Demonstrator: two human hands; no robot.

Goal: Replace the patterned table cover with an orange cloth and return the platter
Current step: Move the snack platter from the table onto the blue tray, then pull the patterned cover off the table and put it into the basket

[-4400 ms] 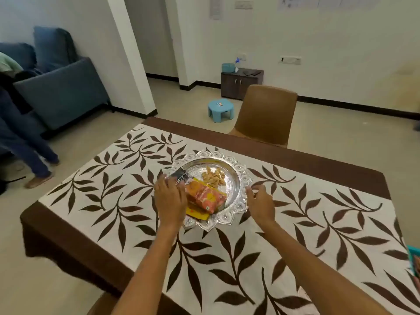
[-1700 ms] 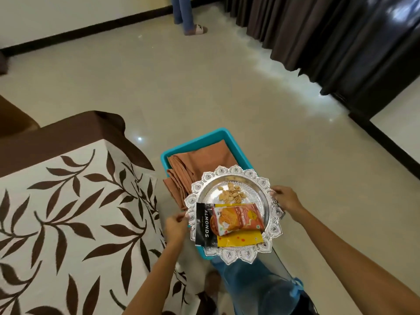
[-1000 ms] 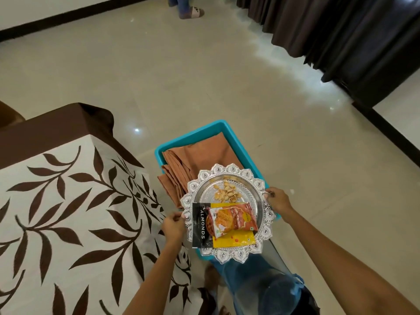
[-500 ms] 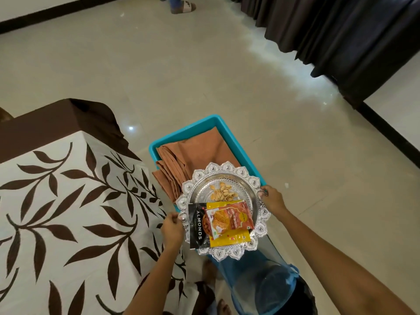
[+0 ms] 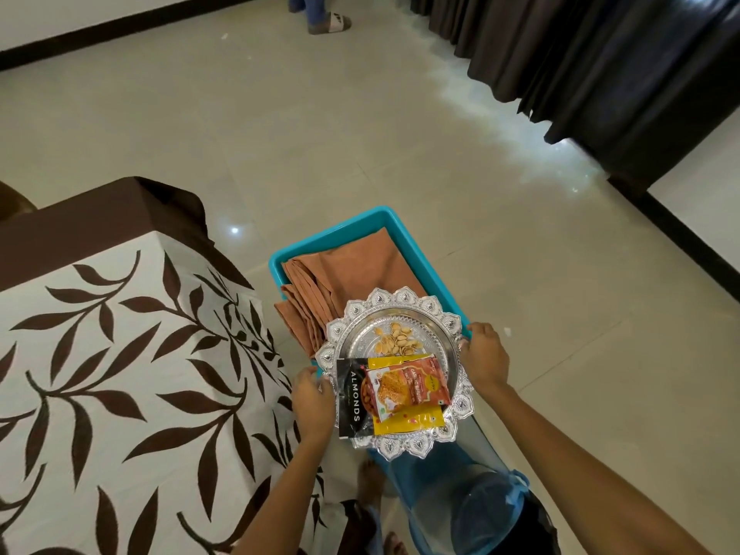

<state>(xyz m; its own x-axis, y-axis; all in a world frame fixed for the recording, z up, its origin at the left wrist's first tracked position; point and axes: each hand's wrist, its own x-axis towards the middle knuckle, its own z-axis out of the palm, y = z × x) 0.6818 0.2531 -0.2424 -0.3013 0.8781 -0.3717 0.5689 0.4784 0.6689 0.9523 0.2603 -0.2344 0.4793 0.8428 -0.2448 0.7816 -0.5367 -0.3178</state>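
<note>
I hold a silver scalloped platter (image 5: 404,304) with both hands over a teal bin (image 5: 340,231) beside the table. My left hand (image 5: 312,402) grips its left rim and my right hand (image 5: 482,354) grips its right rim. On the platter lie loose nuts (image 5: 394,341), a black almonds packet (image 5: 350,402), an orange snack packet (image 5: 408,384) and a yellow packet (image 5: 408,422). A folded orange cloth (image 5: 340,278) lies in the bin, partly under the platter. The white cover with brown leaves (image 5: 120,374) is on the table at left.
Beige tiled floor (image 5: 280,122) stretches beyond the bin. Dark curtains (image 5: 600,74) hang at the upper right. Another person's foot in a slipper (image 5: 330,22) stands at the top. A brown undercloth corner (image 5: 120,206) drapes over the table's far end.
I have carried the platter off the table to the right. Over the last second it has sunk slightly closer to the teal bin, both hands still on its rim.
</note>
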